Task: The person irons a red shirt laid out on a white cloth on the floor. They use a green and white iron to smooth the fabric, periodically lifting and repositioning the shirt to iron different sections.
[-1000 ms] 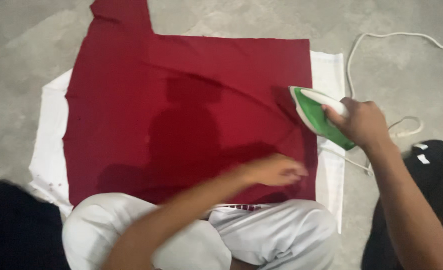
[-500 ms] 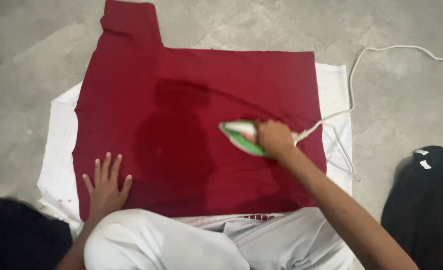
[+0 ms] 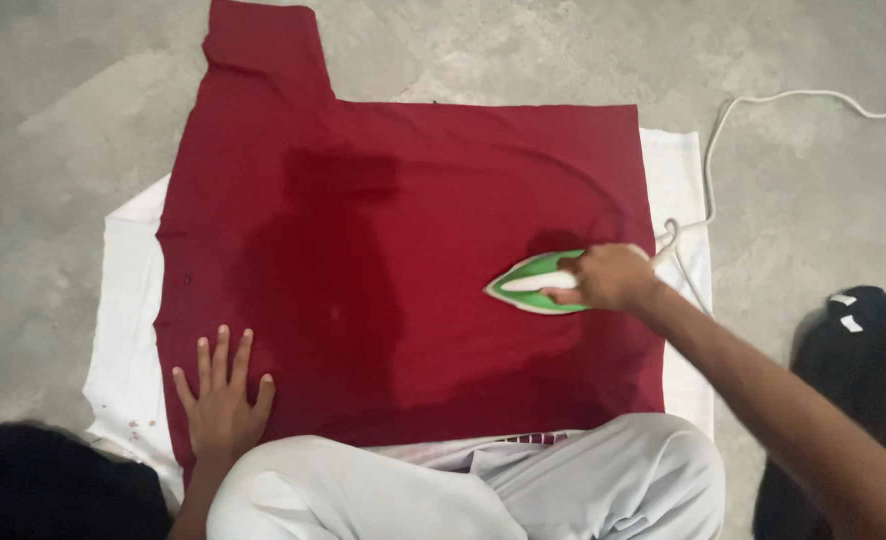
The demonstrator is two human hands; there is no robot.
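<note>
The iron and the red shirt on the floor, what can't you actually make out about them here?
Head view only:
- Iron: handle and controls hidden under the right hand.
- Cord: its far end runs off the right edge.
- Red shirt: near hem covered by the person's knees; its underside unseen.
- White cloth: mostly hidden beneath the shirt.
- Left hand: palm pressed flat, hidden.

**Where things lie on the floor**

A shirt (image 3: 403, 250) is spread flat on a cloth (image 3: 128, 300), which lies on the floor (image 3: 43, 120) and shows past the shirt at both sides. On the shirt's right part stands an iron (image 3: 535, 282) under the right hand (image 3: 608, 277) — its cord (image 3: 763, 100) runs off to the right. The left hand (image 3: 221, 400) lies flat on the shirt's near left corner. Garments sit at either side — one pile (image 3: 53, 485) near left, another (image 3: 853, 380) right.
</note>
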